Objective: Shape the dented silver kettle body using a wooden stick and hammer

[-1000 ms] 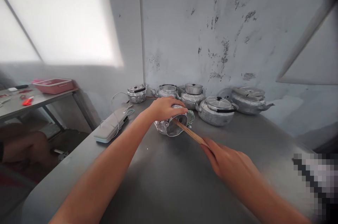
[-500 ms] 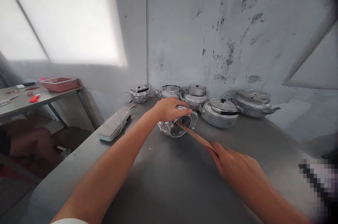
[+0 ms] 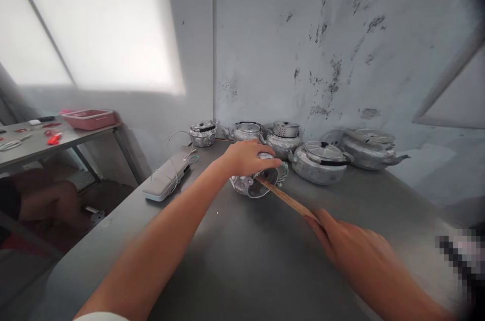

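Observation:
A small silvery metal kettle [image 3: 239, 187] lies tipped on its side on the grey table, its round mouth facing me. My left hand [image 3: 250, 158] grips it from above, the thumb near the rim and the other fingers over the far side, partly hidden. Beside the mouth hangs a handle wrapped in green and white cord [image 3: 283, 174]. Closed around a wooden stick [image 3: 291, 201], my right hand [image 3: 341, 237] is at the near end. The stick slants up to the left and its far end goes into the kettle's mouth, where the tip is hidden.
Along the wall stand several more metal kettles, among them a lidded one [image 3: 320, 162] and a wide one [image 3: 369, 149]. A grey case [image 3: 166, 177] with a cable lies left. On another table is a pink basket [image 3: 89, 119]; a person's leg [image 3: 53, 195] shows below.
The view has shifted slightly, moving everything a little to the right. My right hand and the stick have drawn slightly back and to the right; my left hand still holds the kettle.

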Tool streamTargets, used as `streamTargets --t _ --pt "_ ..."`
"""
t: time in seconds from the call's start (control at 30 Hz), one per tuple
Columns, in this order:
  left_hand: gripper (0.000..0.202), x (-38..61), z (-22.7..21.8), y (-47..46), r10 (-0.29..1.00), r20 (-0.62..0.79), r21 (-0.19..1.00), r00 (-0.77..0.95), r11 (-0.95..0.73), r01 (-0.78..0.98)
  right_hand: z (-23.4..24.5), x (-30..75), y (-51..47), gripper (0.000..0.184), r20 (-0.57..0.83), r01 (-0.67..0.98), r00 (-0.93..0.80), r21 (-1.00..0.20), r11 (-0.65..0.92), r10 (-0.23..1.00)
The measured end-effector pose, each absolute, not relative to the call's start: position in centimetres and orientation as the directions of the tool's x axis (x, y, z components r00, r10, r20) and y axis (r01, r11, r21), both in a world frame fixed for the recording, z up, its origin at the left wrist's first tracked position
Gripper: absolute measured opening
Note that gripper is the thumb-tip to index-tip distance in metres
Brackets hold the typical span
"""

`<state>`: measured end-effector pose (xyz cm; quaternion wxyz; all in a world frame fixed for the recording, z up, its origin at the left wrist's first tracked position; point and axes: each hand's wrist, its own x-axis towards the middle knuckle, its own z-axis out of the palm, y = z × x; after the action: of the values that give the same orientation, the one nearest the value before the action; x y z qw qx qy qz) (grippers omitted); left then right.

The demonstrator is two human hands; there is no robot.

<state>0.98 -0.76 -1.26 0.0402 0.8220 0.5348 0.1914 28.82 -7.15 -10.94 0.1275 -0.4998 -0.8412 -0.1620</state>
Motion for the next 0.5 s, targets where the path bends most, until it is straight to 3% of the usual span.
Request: streamTargets --t 0.33,0.5 --pt "0.059 1.4 -1.1 -1.4 0.903 0.255 0.237 0.346 -0.405 0.883 -10.6 29.4 -7.6 0.044 0.352 0.873 -0.473 0.062 0.484 0.808" --pt "0.057 1.5 -1.1 -1.4 0.904 0.264 0.233 0.337 -0.399 0.887 -11.2 29.7 -7.0 0.040 0.262 0.885 -0.460 0.062 0.461 0.849"
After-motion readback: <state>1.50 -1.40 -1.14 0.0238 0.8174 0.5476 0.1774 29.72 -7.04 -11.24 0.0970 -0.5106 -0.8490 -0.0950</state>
